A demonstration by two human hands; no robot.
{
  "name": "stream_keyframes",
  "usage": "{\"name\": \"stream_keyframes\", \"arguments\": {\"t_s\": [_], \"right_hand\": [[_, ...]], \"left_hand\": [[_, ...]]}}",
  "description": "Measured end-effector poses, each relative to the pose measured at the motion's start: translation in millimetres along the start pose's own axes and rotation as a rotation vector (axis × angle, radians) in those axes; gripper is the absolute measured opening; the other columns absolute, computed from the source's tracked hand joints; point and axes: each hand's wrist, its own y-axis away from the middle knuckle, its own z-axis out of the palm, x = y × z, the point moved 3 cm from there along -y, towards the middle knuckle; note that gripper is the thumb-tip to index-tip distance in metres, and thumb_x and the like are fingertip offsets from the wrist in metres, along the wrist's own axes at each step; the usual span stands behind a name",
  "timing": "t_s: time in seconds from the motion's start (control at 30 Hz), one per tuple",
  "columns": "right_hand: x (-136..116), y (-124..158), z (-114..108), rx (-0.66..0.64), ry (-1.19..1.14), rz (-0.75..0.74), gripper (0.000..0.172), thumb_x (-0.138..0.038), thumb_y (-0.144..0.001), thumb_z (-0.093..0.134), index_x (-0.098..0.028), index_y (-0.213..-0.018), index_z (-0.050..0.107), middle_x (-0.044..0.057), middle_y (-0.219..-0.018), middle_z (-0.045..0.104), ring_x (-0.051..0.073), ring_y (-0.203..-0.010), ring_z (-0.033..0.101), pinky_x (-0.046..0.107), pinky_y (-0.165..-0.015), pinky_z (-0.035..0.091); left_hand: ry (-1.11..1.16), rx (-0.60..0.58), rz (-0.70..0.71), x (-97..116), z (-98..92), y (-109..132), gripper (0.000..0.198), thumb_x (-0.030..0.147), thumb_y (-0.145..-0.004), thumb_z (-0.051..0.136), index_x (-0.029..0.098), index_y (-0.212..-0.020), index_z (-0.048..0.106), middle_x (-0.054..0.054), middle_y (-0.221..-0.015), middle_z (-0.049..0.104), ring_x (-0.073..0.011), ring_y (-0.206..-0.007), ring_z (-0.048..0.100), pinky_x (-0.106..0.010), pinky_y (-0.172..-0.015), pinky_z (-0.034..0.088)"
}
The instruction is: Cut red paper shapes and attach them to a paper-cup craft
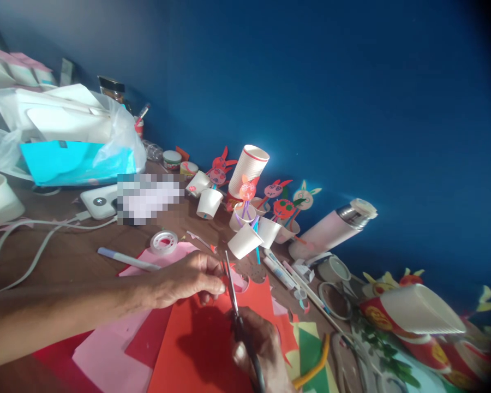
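My right hand (262, 341) grips a pair of scissors (231, 286) with dark handles, their blades pointing up and away from me. Close to the blades, my left hand (194, 277) is pinched on a small piece of red paper (224, 268), mostly covered by the fingers. Below both hands lies a large red paper sheet (188, 338) with a cut, uneven far edge. Pink paper (110, 355) spreads out under it to the left. A roll of clear tape (164, 242) and a pale marker (125, 258) rest beyond my left forearm.
Paper cups (245, 242) with rabbit-face cutouts (283, 208) stand at the back, near a cup stack (251, 164) and a pink flask (331, 232). More cups (417, 308) lie right. A plastic bag (125, 131), power bank (100, 202) and white cables (45, 243) occupy the left.
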Motion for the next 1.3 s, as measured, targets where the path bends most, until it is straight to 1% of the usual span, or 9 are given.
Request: {"name": "stream_keyframes", "arguments": {"t_s": [0.17, 0.3, 0.47, 0.6, 0.77, 0.83, 1.0, 1.17, 1.3], "right_hand": [[-4, 1, 1, -0.006, -0.019, 0.035, 0.056, -0.058, -0.055, 0.069, -0.017, -0.093, 0.063, -0.001, -0.062, 0.049, 0.011, -0.053, 0.042, 0.026, -0.055, 0.041], [-7, 0, 2, 0.003, -0.004, 0.023, 0.057, -0.06, -0.056, 0.067, -0.017, -0.094, 0.064, 0.0, -0.063, 0.05, 0.012, -0.055, 0.043, 0.025, -0.054, 0.042], [-5, 0, 3, -0.005, -0.02, 0.044, 0.056, -0.062, -0.056, 0.067, -0.017, -0.09, 0.064, -0.002, -0.06, 0.047, 0.01, -0.051, 0.038, 0.022, -0.049, 0.038], [2, 2, -1, 0.06, -0.012, 0.014, 0.059, -0.061, -0.057, 0.067, -0.018, -0.098, 0.062, -0.001, -0.06, 0.049, 0.012, -0.053, 0.043, 0.022, -0.047, 0.04], [11, 2, -6, -0.007, 0.009, -0.015, 0.061, -0.059, -0.059, 0.068, -0.018, -0.103, 0.061, 0.0, -0.061, 0.052, 0.013, -0.053, 0.048, 0.023, -0.047, 0.043], [12, 2, -7, -0.008, 0.015, -0.019, 0.06, -0.058, -0.06, 0.068, -0.018, -0.102, 0.061, 0.0, -0.061, 0.053, 0.013, -0.053, 0.048, 0.022, -0.046, 0.043], [5, 2, -2, 0.04, 0.0, -0.006, 0.057, -0.061, -0.06, 0.066, -0.018, -0.099, 0.061, -0.002, -0.056, 0.046, 0.011, -0.049, 0.04, 0.022, -0.044, 0.037], [-9, -1, 6, -0.037, -0.085, -0.019, 0.049, -0.059, -0.061, 0.065, -0.018, -0.088, 0.062, -0.004, -0.057, 0.042, 0.008, -0.049, 0.031, 0.02, -0.045, 0.028], [-12, -1, 6, -0.015, -0.107, -0.03, 0.05, -0.059, -0.061, 0.065, -0.017, -0.087, 0.062, -0.004, -0.056, 0.041, 0.007, -0.049, 0.03, 0.019, -0.044, 0.026]], "left_hand": [[-0.005, -0.02, -0.006, 2, -0.2, 0, 0.011, 0.024, -0.063, 0.061, 0.014, -0.062, 0.06, 0.002, -0.054, 0.055, -0.0096, -0.052, 0.05, -0.022, -0.052, 0.042], [-0.023, -0.064, 0.023, 4, 0.0, 0, 0.01, 0.023, -0.065, 0.059, 0.014, -0.061, 0.06, 0.003, -0.054, 0.054, -0.0089, -0.052, 0.049, -0.021, -0.053, 0.042], [-0.053, -0.042, 0.034, 3, -1.6, -1, 0.016, 0.03, -0.064, 0.063, 0.015, -0.061, 0.057, 0.003, -0.055, 0.055, -0.0102, -0.052, 0.051, -0.023, -0.053, 0.042], [-0.036, -0.054, 0.07, 5, 0.0, 0, 0.018, 0.033, -0.066, 0.062, 0.015, -0.064, 0.059, 0.002, -0.061, 0.057, -0.0087, -0.054, 0.05, -0.021, -0.053, 0.041], [-0.057, 0.004, 0.072, 6, -1.1, 0, 0.019, 0.033, -0.066, 0.061, 0.014, -0.063, 0.059, 0.001, -0.059, 0.057, -0.009, -0.053, 0.05, -0.022, -0.053, 0.041], [-0.062, 0.013, 0.08, 6, -1.5, 0, 0.019, 0.032, -0.066, 0.061, 0.014, -0.063, 0.058, 0.001, -0.058, 0.057, -0.009, -0.053, 0.05, -0.022, -0.053, 0.041], [-0.034, 0.019, 0.076, 5, -1.1, -1, 0.014, 0.028, -0.067, 0.06, 0.014, -0.064, 0.057, 0.002, -0.058, 0.056, -0.0082, -0.052, 0.05, -0.021, -0.052, 0.041], [-0.024, 0.011, 0.082, 5, 0.8, 1, 0.012, 0.027, -0.07, 0.058, 0.015, -0.068, 0.057, 0.003, -0.063, 0.057, -0.0095, -0.057, 0.052, -0.024, -0.058, 0.044], [-0.011, 0.015, 0.089, 4, 1.1, 3, 0.012, 0.026, -0.071, 0.058, 0.015, -0.069, 0.057, 0.003, -0.062, 0.057, -0.0096, -0.056, 0.052, -0.025, -0.059, 0.045]]}}
